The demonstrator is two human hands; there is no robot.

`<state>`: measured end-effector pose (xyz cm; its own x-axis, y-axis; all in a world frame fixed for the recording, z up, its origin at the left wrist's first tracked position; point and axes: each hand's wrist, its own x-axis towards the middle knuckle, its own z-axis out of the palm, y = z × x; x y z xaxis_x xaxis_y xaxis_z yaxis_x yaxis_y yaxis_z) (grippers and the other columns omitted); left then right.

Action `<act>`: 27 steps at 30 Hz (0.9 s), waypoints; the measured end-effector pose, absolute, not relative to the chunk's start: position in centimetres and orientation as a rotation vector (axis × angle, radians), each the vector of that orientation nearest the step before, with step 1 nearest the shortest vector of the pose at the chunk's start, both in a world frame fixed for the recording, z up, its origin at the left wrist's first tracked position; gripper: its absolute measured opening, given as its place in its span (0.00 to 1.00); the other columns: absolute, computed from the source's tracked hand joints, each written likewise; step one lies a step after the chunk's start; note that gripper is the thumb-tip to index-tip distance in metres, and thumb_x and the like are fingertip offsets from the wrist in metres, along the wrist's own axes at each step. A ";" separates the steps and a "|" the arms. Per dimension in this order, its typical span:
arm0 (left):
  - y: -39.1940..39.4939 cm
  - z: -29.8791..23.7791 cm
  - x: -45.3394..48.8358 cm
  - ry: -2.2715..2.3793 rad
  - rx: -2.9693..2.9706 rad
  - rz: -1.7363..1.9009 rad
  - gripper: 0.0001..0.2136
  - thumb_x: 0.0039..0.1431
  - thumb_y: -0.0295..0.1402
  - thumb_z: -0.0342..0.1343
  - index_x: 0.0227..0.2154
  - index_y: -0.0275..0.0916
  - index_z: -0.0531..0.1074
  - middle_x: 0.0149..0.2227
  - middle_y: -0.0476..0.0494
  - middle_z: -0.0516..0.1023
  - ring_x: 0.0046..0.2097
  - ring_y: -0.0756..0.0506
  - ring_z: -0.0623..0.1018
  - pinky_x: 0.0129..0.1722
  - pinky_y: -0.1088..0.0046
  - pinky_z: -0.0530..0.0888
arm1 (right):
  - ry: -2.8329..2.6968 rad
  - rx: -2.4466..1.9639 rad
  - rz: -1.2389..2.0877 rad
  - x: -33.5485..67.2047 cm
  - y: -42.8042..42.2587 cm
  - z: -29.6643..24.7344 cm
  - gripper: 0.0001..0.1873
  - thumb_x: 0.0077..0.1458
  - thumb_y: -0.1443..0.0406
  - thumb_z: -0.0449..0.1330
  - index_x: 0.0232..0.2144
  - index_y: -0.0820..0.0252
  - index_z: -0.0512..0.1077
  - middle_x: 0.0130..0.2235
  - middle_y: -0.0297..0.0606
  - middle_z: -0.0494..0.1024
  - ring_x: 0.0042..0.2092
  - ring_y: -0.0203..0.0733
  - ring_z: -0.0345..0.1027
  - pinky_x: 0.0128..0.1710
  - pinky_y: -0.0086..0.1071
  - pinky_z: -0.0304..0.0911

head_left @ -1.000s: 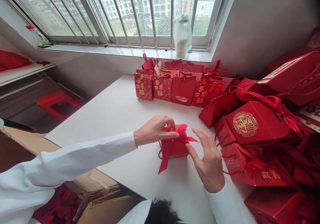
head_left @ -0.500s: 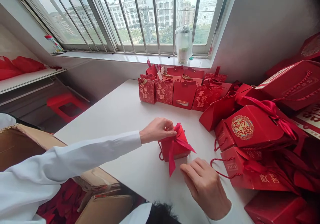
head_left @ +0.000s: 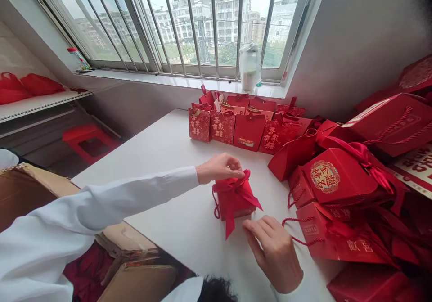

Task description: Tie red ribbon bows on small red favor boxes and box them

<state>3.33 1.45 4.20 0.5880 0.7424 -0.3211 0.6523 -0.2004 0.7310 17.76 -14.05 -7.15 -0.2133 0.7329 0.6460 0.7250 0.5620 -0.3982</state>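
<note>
A small red gift box stands on the white table, tied with a red satin ribbon. Its bow sits on top, and a ribbon tail hangs over the front. My left hand is at the top of the box, its fingertips pinching the ribbon at the bow. My right hand lies on the table just in front of the box, fingers slightly spread, close to the ribbon tail but holding nothing. A red cord loop shows at the box's left side.
Red paper gift bags stand in a row along the wall. Red gift boxes and bags are heaped at the right. A cardboard box sits at the lower left. Another person's dark hair shows at the bottom edge.
My right hand has moved down from beside the box to the table in front of it. The bow now sits tighter, and the view has tilted slightly.
</note>
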 end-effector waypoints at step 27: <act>-3.4 10.9 -4.5 1.265 2.328 0.255 0.46 0.39 0.33 0.62 0.60 0.30 0.43 0.38 0.42 0.74 0.42 0.39 0.74 0.37 0.70 0.68 | -2.242 -1.046 0.094 17.8 -15.0 -13.5 0.15 0.66 0.67 0.44 0.35 0.61 0.70 0.26 0.36 0.71 0.29 0.39 0.65 0.30 0.31 0.58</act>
<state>-4.46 -3.35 10.89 0.5566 0.8285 -0.0614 0.7401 -0.4609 0.4897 17.85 -15.01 -13.48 -0.4676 0.7069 0.5307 0.6603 0.6785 -0.3220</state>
